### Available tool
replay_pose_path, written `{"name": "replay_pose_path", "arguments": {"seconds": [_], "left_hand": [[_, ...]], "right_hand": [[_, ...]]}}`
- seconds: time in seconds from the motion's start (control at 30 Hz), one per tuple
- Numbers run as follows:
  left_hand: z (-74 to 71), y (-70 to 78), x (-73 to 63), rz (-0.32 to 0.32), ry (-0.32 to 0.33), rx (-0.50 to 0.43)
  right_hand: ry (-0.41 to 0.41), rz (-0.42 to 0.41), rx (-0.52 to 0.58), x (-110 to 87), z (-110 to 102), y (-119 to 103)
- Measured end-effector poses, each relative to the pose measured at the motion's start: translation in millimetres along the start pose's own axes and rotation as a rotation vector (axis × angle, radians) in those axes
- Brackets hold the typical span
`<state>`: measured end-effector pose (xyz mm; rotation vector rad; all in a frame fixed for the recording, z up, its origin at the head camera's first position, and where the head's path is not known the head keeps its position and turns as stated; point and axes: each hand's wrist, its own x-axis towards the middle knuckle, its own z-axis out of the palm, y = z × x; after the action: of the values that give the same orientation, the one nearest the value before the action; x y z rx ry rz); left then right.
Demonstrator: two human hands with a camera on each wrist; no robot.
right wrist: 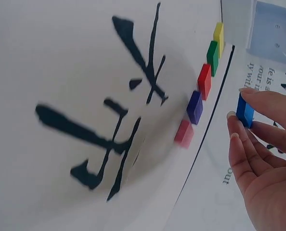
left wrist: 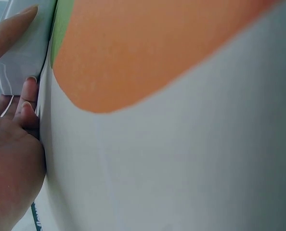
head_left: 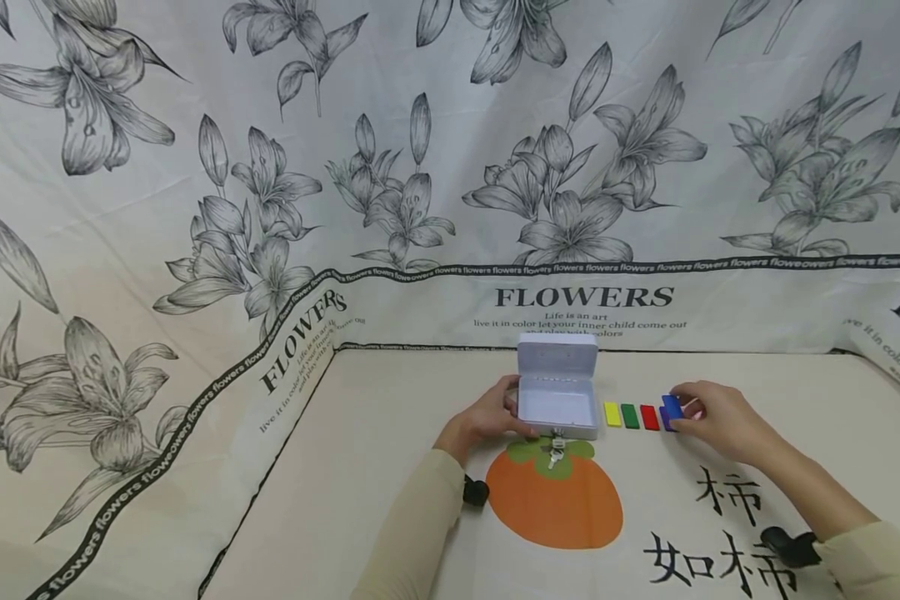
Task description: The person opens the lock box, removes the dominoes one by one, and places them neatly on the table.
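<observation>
A pale metal box stands with its lid raised, and a key hangs from its front lock. My left hand grips the box's left side, thumb along the front; in the left wrist view the fingers curl at its corner. Between thumb and fingers my right hand pinches a blue block, held above the row. Below it lie the purple block and a pink block; red, green and yellow blocks continue the row towards the box.
The tablecloth carries a printed orange persimmon in front of the box and black characters at the right. A flower-patterned curtain rises behind the table and along the left side.
</observation>
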<state>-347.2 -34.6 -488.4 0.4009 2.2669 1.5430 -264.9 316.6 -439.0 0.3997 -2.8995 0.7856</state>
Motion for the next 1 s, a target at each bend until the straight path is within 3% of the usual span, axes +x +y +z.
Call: {"name": "replay_pose_path", "arguments": {"seconds": [0.33,0.67,1.0], "left_hand": [[0.3,2.3,-0.5,0.009,-0.001,0.002],[0.5,-0.4,1.6,-0.004,0.003,0.028],[-0.7,1.0,-0.9,-0.009,0.0,0.023]], "right_hand": [[0.014,0.016,-0.029,-11.5,-16,28],[-0.055,0.011,-0.078,-10.1,-18,62],[-0.101,0.019,-0.077,-6.2,-14,71]]}}
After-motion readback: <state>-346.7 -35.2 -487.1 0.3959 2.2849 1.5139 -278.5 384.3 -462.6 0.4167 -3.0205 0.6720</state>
